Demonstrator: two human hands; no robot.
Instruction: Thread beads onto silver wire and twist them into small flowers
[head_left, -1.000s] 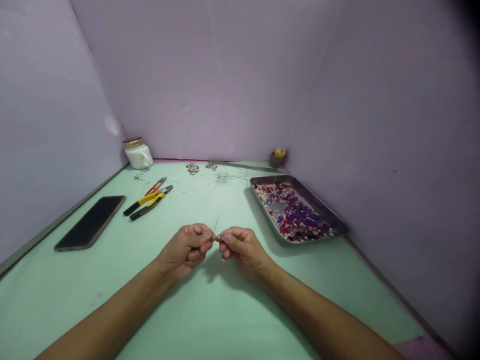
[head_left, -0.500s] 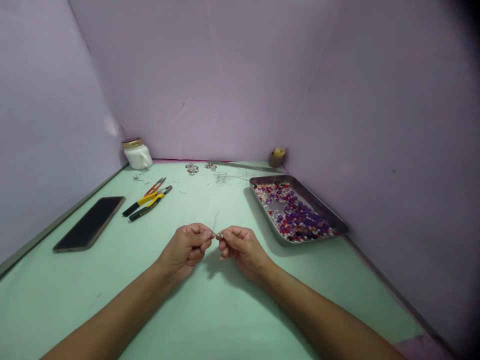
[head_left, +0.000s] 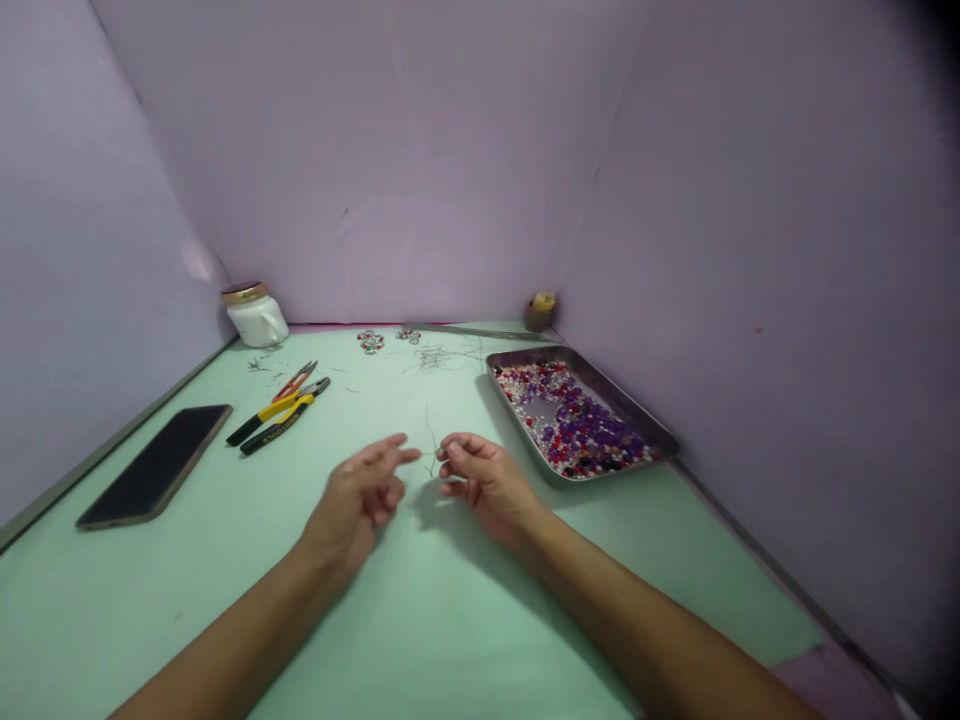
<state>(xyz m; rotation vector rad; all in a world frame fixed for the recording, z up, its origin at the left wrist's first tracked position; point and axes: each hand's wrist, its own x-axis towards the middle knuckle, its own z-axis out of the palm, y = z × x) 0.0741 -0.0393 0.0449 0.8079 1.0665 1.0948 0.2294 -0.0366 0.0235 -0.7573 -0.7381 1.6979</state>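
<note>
Over the middle of the pale green table [head_left: 420, 620], my right hand [head_left: 487, 485] pinches a small beaded piece between thumb and fingertips; the fingers mostly cover it. A thin wire [head_left: 431, 430] sticks out from that pinch, one strand rising and a short end pointing down. To its left, my left hand [head_left: 360, 490] has its fingers apart and holds nothing. Its fingertips are close to the wire; whether they touch it I cannot tell.
A metal tray [head_left: 517, 410] of purple, red, black and white beads lies at right. Pliers [head_left: 281, 415], red-handled snippers [head_left: 295, 382] and a phone [head_left: 157, 465] lie left. Farther back are a white jar [head_left: 257, 318], beaded pieces [head_left: 370, 342], wire bits [head_left: 435, 358] and a small brown container [head_left: 538, 315].
My left hand has let go of the wire and beads, opened its fingers and moved slightly left. My right hand keeps its pinch. The view has shifted a little to the right.
</note>
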